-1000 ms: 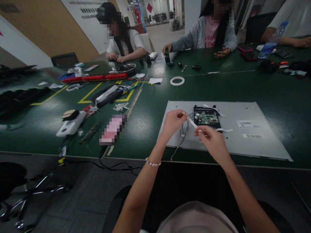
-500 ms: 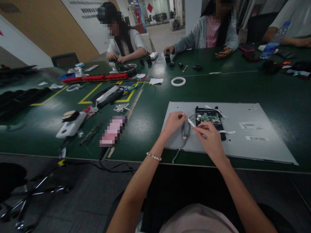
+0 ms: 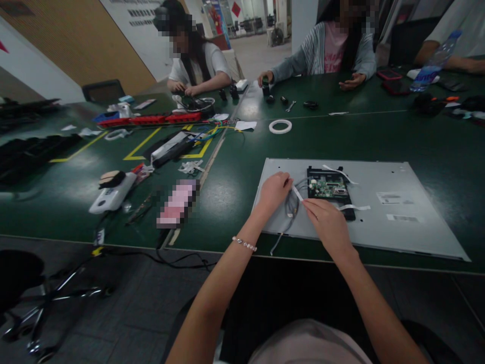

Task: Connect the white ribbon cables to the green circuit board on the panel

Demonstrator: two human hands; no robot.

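Observation:
A short strip of white tape (image 3: pixel 297 193) is stretched between my two hands, above a coiled grey cable (image 3: pixel 291 208). My left hand (image 3: pixel 276 189) pinches its far left end, and my right hand (image 3: pixel 325 220) pinches the near right end. Beneath them lies a grey metal panel (image 3: pixel 382 222). On the panel sits a green circuit board (image 3: pixel 328 188) in a black frame, partly covered by my right hand. One white tape strip (image 3: pixel 341 174) runs over the frame's top edge, and another strip (image 3: pixel 356 207) crosses its right side. The cable's loose end hangs over the panel's near edge.
A roll of white tape (image 3: pixel 280 126) lies beyond the panel. To the left are a phone (image 3: pixel 178 203), a white power strip (image 3: pixel 112 194) and a black-and-silver bundle (image 3: pixel 172 147). Across the table (image 3: pixel 235 202) two people sit handling things; a water bottle (image 3: pixel 435 63) stands at the right.
My right hand's fingers have closed in and turned lower on the tape strip. My left hand stays nearly in place. The whole view has shifted slightly.

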